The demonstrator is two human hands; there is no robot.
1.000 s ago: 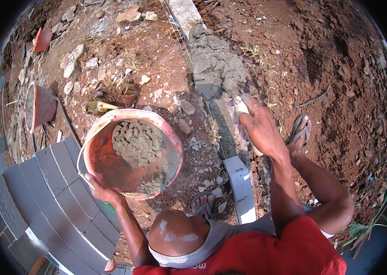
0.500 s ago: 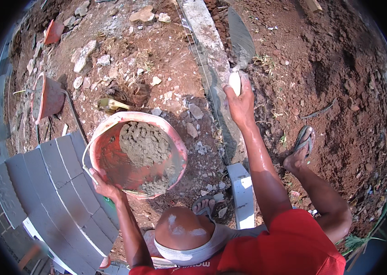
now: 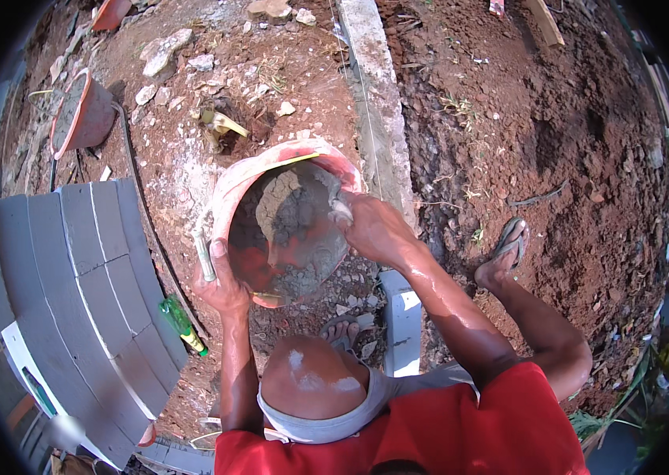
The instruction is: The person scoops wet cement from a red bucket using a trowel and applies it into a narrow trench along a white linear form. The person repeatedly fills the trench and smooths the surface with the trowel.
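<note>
Trowel (image 3: 340, 209) has moved into the bucket (image 3: 249, 164), our right hand (image 3: 378, 229) gripping it; our left hand (image 3: 224, 288) clasps the rim.

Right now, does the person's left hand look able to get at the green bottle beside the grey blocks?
Probably yes: nothing seems to block the short gap from the left hand to the green bottle, though it would first have to release the bucket.

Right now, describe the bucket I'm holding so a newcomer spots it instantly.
Start at the grey block stack at left, then look right, ahead of your bare knee. There is a tilted orange-red bucket of grey mortar. Unlike the other bucket farther left, it has your left hand on its side and your right hand holding a pale handle at its mouth.
</note>
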